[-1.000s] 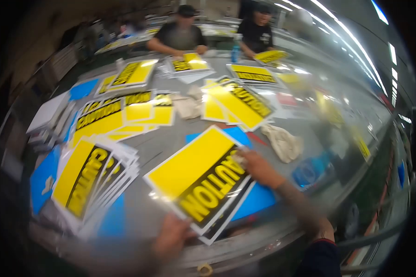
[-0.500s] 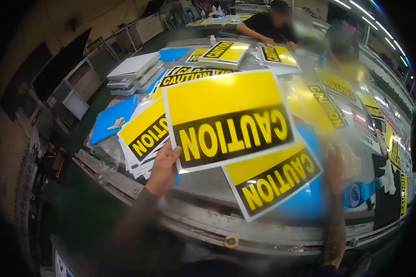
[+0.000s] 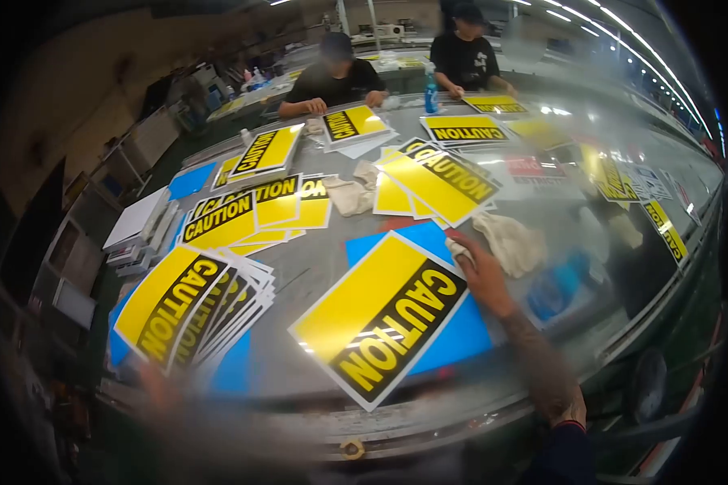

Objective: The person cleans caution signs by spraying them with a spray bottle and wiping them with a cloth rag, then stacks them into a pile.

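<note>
A yellow and black CAUTION sign (image 3: 384, 315) lies at an angle on a blue sheet (image 3: 465, 331), its edge overhanging onto the table. At the sign's upper right corner is my right hand (image 3: 484, 279), its fingers closed on a small whitish cloth (image 3: 459, 249). My left hand (image 3: 162, 390) is a dim blur at the lower left, beside a fanned stack of CAUTION signs (image 3: 174, 299); its fingers cannot be made out. A crumpled cream cloth (image 3: 510, 242) rests just right of my right hand.
More CAUTION signs (image 3: 441, 182) lie in piles across the grey table (image 3: 299, 271). Beyond them two people (image 3: 336, 85) handle signs. A blue spray bottle (image 3: 431, 90) stands at the back. A blurred blue bottle (image 3: 554, 291) lies to the right; white panels (image 3: 141, 218) are stacked left.
The sign held up in my left hand is now out of it, and the left stack has a sign squarely on top. My right hand has come to the lying sign's corner. The view has turned right.
</note>
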